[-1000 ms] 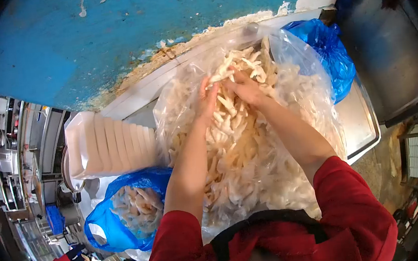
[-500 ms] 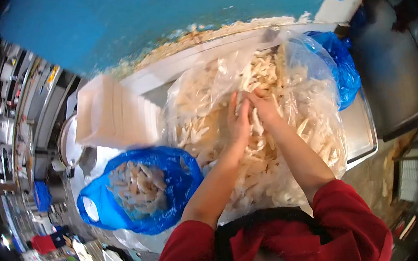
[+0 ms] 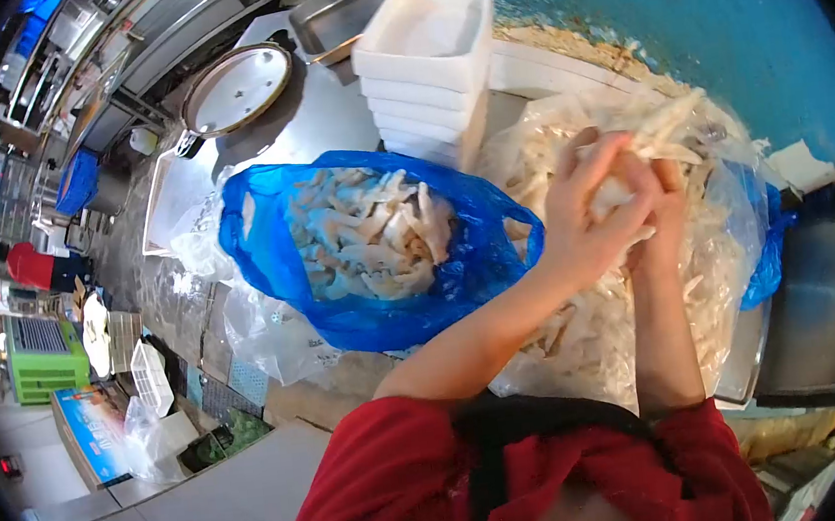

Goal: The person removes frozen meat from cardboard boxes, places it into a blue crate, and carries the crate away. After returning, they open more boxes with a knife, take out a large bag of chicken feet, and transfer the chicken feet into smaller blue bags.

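Observation:
Both my hands are cupped together around a clump of pale, cream-coloured pieces (image 3: 668, 126), which look like chicken feet. My left hand (image 3: 593, 208) curls round its left side, and my right hand (image 3: 662, 207) wraps the other side. They are raised over a large clear plastic bag (image 3: 589, 370) full of the same pieces. To the left of it, a blue plastic bag (image 3: 343, 323) lies open, holding a heap of similar pieces (image 3: 374, 229).
Stacked white tubs (image 3: 427, 49) stand behind the blue bag, beside a metal pan (image 3: 339, 17) and a round lid (image 3: 238, 89). A blue wall (image 3: 716, 21) rises behind. At far left are a green crate (image 3: 45, 359) and a person in red (image 3: 31, 267).
My hands have lifted from the clear bag with a clump between them. The view has turned left, so the blue bag, tubs and floor at left show more.

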### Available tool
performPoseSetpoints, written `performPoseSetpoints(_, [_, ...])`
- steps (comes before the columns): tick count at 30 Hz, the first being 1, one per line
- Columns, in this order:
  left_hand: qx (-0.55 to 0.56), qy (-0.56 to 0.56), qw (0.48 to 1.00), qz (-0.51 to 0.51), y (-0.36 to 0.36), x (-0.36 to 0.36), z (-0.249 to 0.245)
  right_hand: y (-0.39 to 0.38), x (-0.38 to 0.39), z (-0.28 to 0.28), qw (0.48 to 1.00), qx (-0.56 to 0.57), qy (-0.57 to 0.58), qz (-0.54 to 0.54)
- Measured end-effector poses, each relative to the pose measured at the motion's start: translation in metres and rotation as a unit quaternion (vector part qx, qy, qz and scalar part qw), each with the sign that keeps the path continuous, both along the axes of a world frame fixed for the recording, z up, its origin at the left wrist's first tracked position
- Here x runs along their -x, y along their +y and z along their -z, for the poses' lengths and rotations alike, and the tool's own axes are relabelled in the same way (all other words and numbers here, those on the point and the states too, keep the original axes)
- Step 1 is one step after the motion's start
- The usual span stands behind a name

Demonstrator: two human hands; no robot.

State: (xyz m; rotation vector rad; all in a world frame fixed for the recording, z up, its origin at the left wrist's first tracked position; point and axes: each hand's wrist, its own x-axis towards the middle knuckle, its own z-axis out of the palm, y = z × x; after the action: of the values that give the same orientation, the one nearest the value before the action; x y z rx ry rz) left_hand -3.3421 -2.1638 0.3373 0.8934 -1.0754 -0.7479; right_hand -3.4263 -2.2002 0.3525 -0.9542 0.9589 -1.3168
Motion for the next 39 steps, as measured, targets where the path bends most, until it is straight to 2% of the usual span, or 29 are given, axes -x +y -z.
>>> performPoseSetpoints(2, [0.05,-0.158,0.975,-0.149,0.033,-0.042,-0.008,0.017,-0.042,-0.005,0.994,0.0,-0.005,-0.106])
performPoseSetpoints(3, [0.051,-0.197,0.958,-0.204,0.046,-0.059,-0.004,0.025,-0.062,-0.005,0.985,0.019,-0.028,-0.168])
performPoseSetpoints(5, [0.037,-0.21,0.926,-0.311,0.07,-0.087,0.018,0.036,-0.102,0.008,0.961,0.039,-0.018,-0.272])
performPoseSetpoints(7, [0.012,-0.164,0.91,-0.38,0.088,-0.109,0.037,0.043,-0.14,0.024,0.925,0.019,-0.035,-0.379])
performPoseSetpoints(8, [-0.003,-0.142,0.895,-0.424,0.093,-0.118,0.048,0.041,-0.158,0.038,0.906,0.034,0.0,-0.421])
performPoseSetpoints(9, [-0.007,-0.141,0.894,-0.424,0.097,-0.128,0.057,0.039,-0.175,0.053,0.885,0.047,0.036,-0.462])
performPoseSetpoints(10, [-0.068,-0.073,0.888,-0.45,0.099,-0.138,0.065,0.036,-0.189,0.067,0.885,0.044,0.037,-0.463])
performPoseSetpoints(11, [-0.129,-0.003,0.873,-0.471,0.102,-0.146,0.072,0.034,-0.202,0.08,0.866,0.211,0.138,-0.432])
performPoseSetpoints(12, [-0.134,0.001,0.872,-0.47,0.107,-0.151,0.079,0.035,-0.21,0.091,0.812,0.37,0.234,-0.386])
performPoseSetpoints(13, [-0.176,0.007,0.873,-0.455,0.114,-0.157,0.085,0.038,-0.214,0.097,0.813,0.365,0.237,-0.388])
performPoseSetpoints(14, [-0.218,0.012,0.873,-0.437,0.122,-0.163,0.088,0.041,-0.215,0.104,0.752,0.431,0.34,-0.365])
performPoseSetpoints(15, [-0.347,-0.069,0.851,-0.388,0.133,-0.172,0.081,0.044,-0.215,0.111,0.676,0.487,0.44,-0.335])
performPoseSetpoints(16, [-0.463,-0.151,0.811,-0.324,0.143,-0.181,0.074,0.049,-0.216,0.118,0.658,0.493,0.458,-0.338])
performPoseSetpoints(17, [-0.468,-0.162,0.812,-0.309,0.148,-0.186,0.078,0.063,-0.211,0.124,0.596,0.576,0.516,-0.217])
performPoseSetpoints(19, [-0.342,-0.045,0.864,-0.367,0.144,-0.201,0.086,0.079,-0.189,0.09,0.638,0.561,0.451,-0.274])
performPoseSetpoints(20, [-0.286,-0.011,0.877,-0.385,0.14,-0.21,0.087,0.073,-0.182,0.091,0.638,0.559,0.457,-0.267])
performPoseSetpoints(22, [-0.227,-0.033,0.876,-0.423,0.131,-0.213,0.066,0.054,-0.165,0.092,0.712,0.539,0.353,-0.279])
performPoseSetpoints(24, [-0.183,-0.075,0.872,-0.448,0.124,-0.213,0.053,0.019,-0.149,0.083,0.7,0.378,0.513,-0.322])
performPoseSetpoints(25, [-0.179,-0.08,0.874,-0.445,0.121,-0.212,0.043,0.006,-0.143,0.09,0.703,0.351,0.514,-0.344])
performPoseSetpoints(27, [-0.231,-0.063,0.895,-0.376,0.117,-0.208,0.017,-0.001,-0.138,0.096,0.709,0.327,0.513,-0.358])
performPoseSetpoints(28, [-0.267,-0.198,0.869,-0.365,0.117,-0.222,0.018,-0.003,-0.136,0.093,0.686,0.317,0.506,-0.415])
performPoseSetpoints(29, [-0.264,-0.198,0.871,-0.364,0.117,-0.228,0.013,-0.002,-0.133,0.092,0.661,0.302,0.5,-0.472])
performPoseSetpoints(31, [-0.305,-0.013,0.918,-0.254,0.111,-0.225,-0.022,0.008,-0.124,0.083,0.66,0.277,0.495,-0.492])
performPoseSetpoints(33, [-0.306,0.015,0.923,-0.233,0.11,-0.232,-0.034,0.02,-0.117,0.079,0.611,0.335,0.544,-0.468])
performPoseSetpoints(35, [-0.257,0.099,0.941,-0.196,0.114,-0.24,-0.045,0.035,-0.117,0.071,0.593,0.319,0.572,-0.469])
performPoseSetpoints(36, [-0.192,0.12,0.966,-0.128,0.117,-0.259,-0.041,0.044,-0.118,0.063,0.589,0.318,0.593,-0.447])
performPoseSetpoints(37, [-0.151,0.229,0.955,-0.113,0.116,-0.266,-0.049,0.05,-0.12,0.059,0.587,0.315,0.614,-0.424])
performPoseSetpoints(38, [-0.104,0.283,0.949,-0.094,0.116,-0.275,-0.053,0.054,-0.123,0.068,0.608,0.398,0.57,-0.384])
performPoseSetpoints(39, [-0.058,0.336,0.937,-0.073,0.116,-0.282,-0.057,0.061,-0.128,0.065,0.614,0.394,0.567,-0.382])
